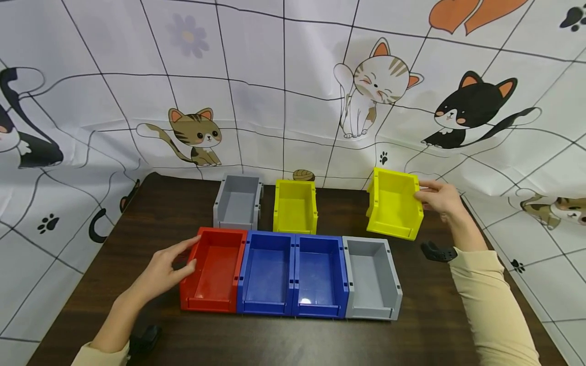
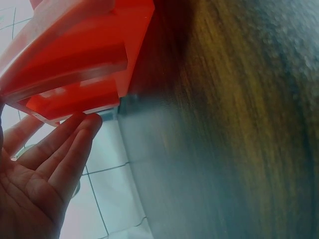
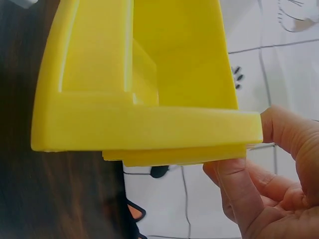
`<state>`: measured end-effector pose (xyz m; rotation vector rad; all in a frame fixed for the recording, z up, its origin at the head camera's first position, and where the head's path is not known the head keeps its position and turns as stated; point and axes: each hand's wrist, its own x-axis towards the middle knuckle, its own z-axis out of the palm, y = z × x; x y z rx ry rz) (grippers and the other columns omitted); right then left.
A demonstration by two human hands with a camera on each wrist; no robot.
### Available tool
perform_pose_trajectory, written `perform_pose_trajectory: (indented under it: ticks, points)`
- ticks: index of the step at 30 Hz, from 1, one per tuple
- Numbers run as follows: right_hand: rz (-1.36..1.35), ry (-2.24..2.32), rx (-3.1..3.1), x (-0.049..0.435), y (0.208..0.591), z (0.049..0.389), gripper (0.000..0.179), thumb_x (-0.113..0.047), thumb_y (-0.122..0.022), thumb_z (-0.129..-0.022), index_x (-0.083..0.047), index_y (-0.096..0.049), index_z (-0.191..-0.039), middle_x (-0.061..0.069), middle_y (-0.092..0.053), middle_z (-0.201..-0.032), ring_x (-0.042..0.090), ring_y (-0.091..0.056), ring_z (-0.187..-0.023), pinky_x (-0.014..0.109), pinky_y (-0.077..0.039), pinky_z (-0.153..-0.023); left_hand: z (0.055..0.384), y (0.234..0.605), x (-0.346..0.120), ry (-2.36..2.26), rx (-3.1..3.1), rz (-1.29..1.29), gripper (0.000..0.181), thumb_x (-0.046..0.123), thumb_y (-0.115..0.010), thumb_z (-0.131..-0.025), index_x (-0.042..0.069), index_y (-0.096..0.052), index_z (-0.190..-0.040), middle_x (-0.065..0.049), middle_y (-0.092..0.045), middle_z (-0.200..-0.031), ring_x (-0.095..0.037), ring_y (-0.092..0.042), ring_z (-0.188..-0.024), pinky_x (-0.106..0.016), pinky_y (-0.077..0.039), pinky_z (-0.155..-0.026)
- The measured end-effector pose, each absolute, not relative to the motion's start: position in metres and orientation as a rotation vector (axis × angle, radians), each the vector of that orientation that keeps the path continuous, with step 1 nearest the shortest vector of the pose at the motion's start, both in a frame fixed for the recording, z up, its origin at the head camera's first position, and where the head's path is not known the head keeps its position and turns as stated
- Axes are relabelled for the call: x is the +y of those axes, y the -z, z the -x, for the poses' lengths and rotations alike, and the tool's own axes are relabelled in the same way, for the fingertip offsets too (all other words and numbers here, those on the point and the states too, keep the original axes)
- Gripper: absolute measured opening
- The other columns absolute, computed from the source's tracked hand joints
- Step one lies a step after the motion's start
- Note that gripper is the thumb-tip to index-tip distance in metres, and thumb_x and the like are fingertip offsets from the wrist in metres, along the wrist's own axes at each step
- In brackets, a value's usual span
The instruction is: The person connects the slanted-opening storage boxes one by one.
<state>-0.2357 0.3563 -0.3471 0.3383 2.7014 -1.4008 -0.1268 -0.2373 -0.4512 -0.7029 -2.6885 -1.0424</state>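
A red storage bin [image 1: 215,269] stands at the left end of a joined front row. My left hand [image 1: 160,267] touches its left side with fairly straight fingers; in the left wrist view these fingers [image 2: 75,144] lie against the red wall. At the back right, a yellow storage bin [image 1: 394,203] sits tilted, its right wall pinched between the thumb and fingers of my right hand [image 1: 439,198]. The right wrist view shows that grip at the rim of the yellow bin [image 3: 149,129]. Next to the red bin come two blue bins [image 1: 267,272] and a grey bin [image 1: 372,277].
Behind the front row stand another grey bin [image 1: 238,201] and a second yellow bin [image 1: 295,206]. All are on a dark wooden table [image 1: 293,340]. A white cloth [image 1: 284,101] printed with cats and grid lines hangs behind and beside the table.
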Motion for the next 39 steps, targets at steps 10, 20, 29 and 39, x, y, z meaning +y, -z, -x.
perform_pose_trajectory:
  ticks: [10, 20, 29, 39]
  points:
    - [-0.197, 1.462, 2.722, 0.380, 0.335, 0.205, 0.056, -0.010, -0.058, -0.091, 0.016, -0.035, -0.135, -0.025, -0.056, -0.077, -0.004, -0.059, -0.068, 0.021, -0.055, -0.064, 0.127, 0.451, -0.237, 1.048, -2.687, 0.699, 0.052, -0.003, -0.067, -0.078, -0.008, -0.051, -0.127, -0.027, -0.057, -0.121, -0.034, -0.064, -0.092, -0.045, -0.055, -0.073]
    - [-0.083, 1.410, 2.735, 0.396, 0.331, 0.169, 0.055, -0.006, -0.057, -0.092, 0.020, -0.032, -0.133, -0.029, -0.056, -0.082, -0.004, -0.060, -0.073, 0.023, -0.056, -0.063, 0.128, 0.451, -0.237, 1.034, -2.672, 0.717, 0.050, -0.004, -0.065, -0.079, -0.010, -0.051, -0.126, -0.027, -0.058, -0.120, -0.033, -0.064, -0.091, -0.044, -0.055, -0.073]
    - [-0.012, 1.324, 2.767, 0.407, 0.339, 0.141, 0.054, -0.006, -0.059, -0.091, 0.022, -0.034, -0.130, -0.027, -0.058, -0.086, -0.002, -0.060, -0.075, 0.026, -0.056, -0.061, 0.127, 0.450, -0.236, 1.020, -2.656, 0.729, 0.050, -0.005, -0.066, -0.078, -0.010, -0.051, -0.125, -0.027, -0.058, -0.119, -0.032, -0.064, -0.091, -0.043, -0.055, -0.072]
    - [0.019, 1.287, 2.762, 0.411, 0.352, 0.121, 0.052, -0.006, -0.060, -0.090, 0.021, -0.037, -0.129, -0.022, -0.061, -0.091, 0.000, -0.062, -0.076, 0.028, -0.056, -0.061, 0.126, 0.450, -0.236, 1.037, -2.657, 0.730, 0.050, -0.005, -0.066, -0.078, -0.010, -0.051, -0.126, -0.027, -0.059, -0.119, -0.033, -0.064, -0.091, -0.044, -0.055, -0.072]
